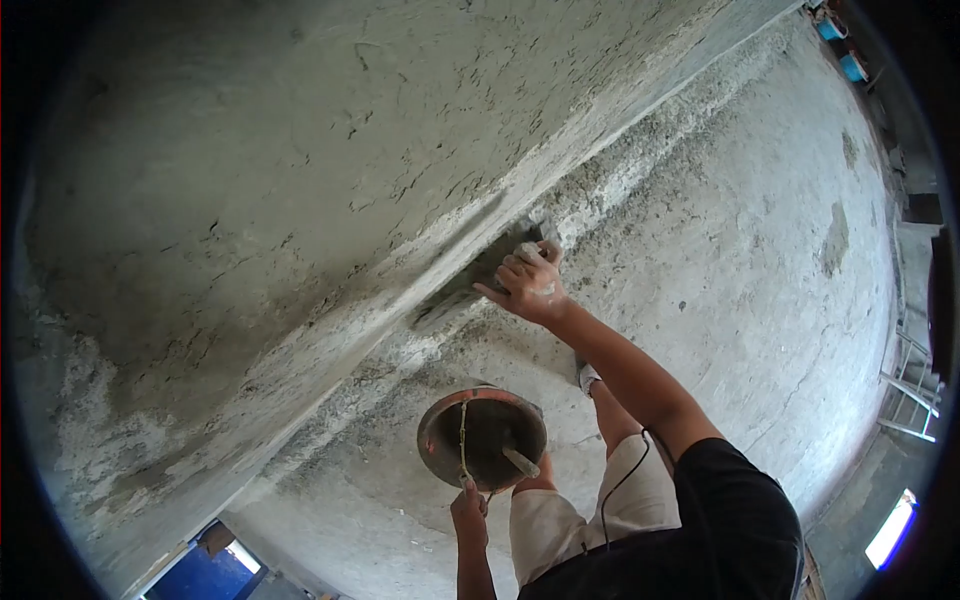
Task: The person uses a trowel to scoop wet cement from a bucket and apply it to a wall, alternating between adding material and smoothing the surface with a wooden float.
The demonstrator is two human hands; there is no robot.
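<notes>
My right hand is closed around a plastering trowel, its fingers smeared with pale mortar. The trowel's long flat blade lies along the foot of the grey plastered wall, where the wall meets the floor; my hand hides its handle. Lower down, my left hand grips the rope handle of a round, reddish-rimmed bucket. A stick-like tool handle pokes out of the bucket's dark inside, and what lies deeper there is too dim to make out.
A rough strip of mortar runs along the wall's base over the concrete floor. My legs stand right beside the bucket. Blue containers are at the far upper right, a metal ladder-like frame at the right edge, and a blue panel at lower left.
</notes>
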